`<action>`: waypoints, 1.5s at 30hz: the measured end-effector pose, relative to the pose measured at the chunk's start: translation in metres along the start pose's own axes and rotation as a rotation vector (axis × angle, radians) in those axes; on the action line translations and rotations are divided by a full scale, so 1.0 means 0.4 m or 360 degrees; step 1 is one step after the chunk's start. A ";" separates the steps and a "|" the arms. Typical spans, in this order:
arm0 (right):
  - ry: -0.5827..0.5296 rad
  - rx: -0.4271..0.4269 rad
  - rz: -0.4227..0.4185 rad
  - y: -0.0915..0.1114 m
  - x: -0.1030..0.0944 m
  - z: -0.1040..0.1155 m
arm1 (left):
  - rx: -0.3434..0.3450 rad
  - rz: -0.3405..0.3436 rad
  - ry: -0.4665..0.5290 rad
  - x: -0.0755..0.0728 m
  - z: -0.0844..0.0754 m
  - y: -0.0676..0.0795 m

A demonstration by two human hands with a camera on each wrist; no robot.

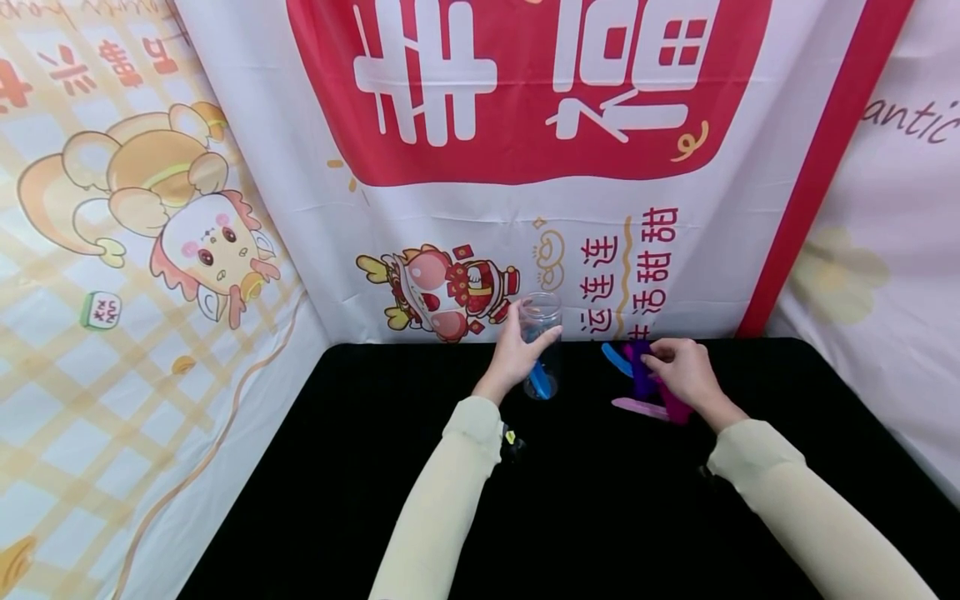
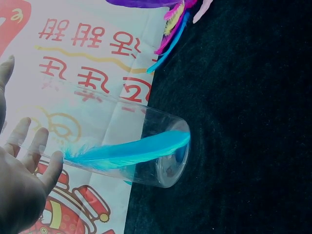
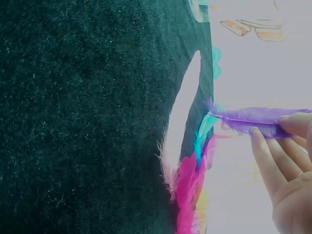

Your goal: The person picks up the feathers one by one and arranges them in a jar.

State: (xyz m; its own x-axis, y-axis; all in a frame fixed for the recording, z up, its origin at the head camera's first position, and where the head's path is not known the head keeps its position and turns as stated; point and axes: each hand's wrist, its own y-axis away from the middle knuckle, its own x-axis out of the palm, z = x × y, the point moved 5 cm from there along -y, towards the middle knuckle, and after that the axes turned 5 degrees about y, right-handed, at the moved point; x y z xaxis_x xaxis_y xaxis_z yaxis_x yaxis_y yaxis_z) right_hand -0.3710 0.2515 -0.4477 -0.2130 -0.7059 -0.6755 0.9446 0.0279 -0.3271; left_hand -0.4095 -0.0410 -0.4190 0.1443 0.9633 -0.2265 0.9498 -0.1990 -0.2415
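A clear glass (image 2: 151, 122) stands on the black table, with a blue feather (image 2: 131, 150) leaning inside it. My left hand (image 1: 517, 352) holds the glass near its rim, thumb and fingers curved round the wall. Over on the right, my right hand (image 1: 684, 371) pinches a purple feather (image 3: 253, 119) between thumb and fingertips, above a small pile. The pile has a pale pink feather (image 3: 181, 122), a magenta feather (image 3: 187, 187), another blue feather (image 1: 617, 359) and a yellow one (image 3: 201, 209), partly covered.
The black table (image 1: 420, 467) runs up to a white printed cloth (image 1: 465, 200) hanging behind it. More printed cloth (image 1: 150, 250) hangs along the left side. The glass and the feather pile lie near the table's far edge.
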 end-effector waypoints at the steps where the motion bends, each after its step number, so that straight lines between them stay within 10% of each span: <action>1: -0.0015 0.0010 0.0001 0.001 -0.001 -0.001 | -0.0006 -0.0001 0.0001 0.000 0.001 0.000; 45: -0.0215 0.0163 -0.0012 0.005 -0.017 0.053 | -0.0034 0.0003 0.0040 0.000 0.006 -0.002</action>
State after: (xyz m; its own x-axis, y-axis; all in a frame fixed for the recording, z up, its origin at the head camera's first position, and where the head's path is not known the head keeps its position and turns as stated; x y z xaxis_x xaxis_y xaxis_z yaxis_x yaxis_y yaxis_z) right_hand -0.3624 0.2415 -0.4297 -0.1910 -0.7948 -0.5760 0.9651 -0.0450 -0.2579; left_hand -0.4111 -0.0414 -0.4211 0.1527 0.9672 -0.2030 0.9552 -0.1971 -0.2207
